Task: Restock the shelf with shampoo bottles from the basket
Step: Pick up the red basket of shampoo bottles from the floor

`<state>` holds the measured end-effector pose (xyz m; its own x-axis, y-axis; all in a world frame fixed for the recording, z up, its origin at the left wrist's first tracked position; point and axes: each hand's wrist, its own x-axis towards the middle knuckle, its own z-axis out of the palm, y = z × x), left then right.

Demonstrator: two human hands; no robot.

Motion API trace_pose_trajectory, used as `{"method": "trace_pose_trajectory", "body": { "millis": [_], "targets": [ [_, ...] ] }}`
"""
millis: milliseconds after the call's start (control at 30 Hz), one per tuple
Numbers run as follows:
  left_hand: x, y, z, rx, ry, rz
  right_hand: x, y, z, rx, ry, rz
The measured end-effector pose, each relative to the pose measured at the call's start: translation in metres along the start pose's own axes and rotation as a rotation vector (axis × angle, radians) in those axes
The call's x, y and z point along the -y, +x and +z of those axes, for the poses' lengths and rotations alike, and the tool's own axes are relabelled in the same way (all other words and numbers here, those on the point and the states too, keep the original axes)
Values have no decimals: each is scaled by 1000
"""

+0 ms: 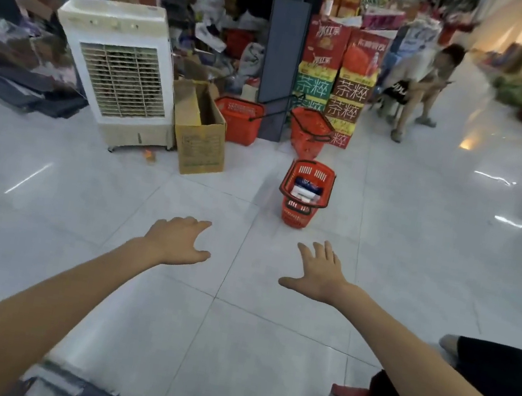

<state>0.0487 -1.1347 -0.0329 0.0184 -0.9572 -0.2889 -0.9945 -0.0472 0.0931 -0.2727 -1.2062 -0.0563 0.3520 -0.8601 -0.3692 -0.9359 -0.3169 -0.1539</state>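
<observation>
A red plastic basket (294,219) is standing on the pale, glossy tiled floor (169,286), out in the open aisle. Its slotted walls are rising tall and narrowing toward the base, and its open top is facing up. A dark handle is hanging folded down against its near wall. The shampoo bottles (306,188) are lying inside, piled on their sides below the rim, showing white and dark-blue surfaces. They are sitting too small and blurred for a count or for reading their labels.
</observation>
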Motion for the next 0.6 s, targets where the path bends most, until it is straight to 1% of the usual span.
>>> {"method": "trace_pose_trajectory", "body": {
  "millis": [133,300,467,600],
  "targets": [
    [-9,87,-30,12,19,65,-38,41,-29,-27,47,80],
    [-54,191,-54,-6,33,132,-107,97,-54,-50,115,189],
    [-109,297,-72,-41,79,168,-190,164,-68,-40,121,215],
    [-148,369,-96,-18,126,144,-259,217,-103,-45,153,228]
  ]
}}
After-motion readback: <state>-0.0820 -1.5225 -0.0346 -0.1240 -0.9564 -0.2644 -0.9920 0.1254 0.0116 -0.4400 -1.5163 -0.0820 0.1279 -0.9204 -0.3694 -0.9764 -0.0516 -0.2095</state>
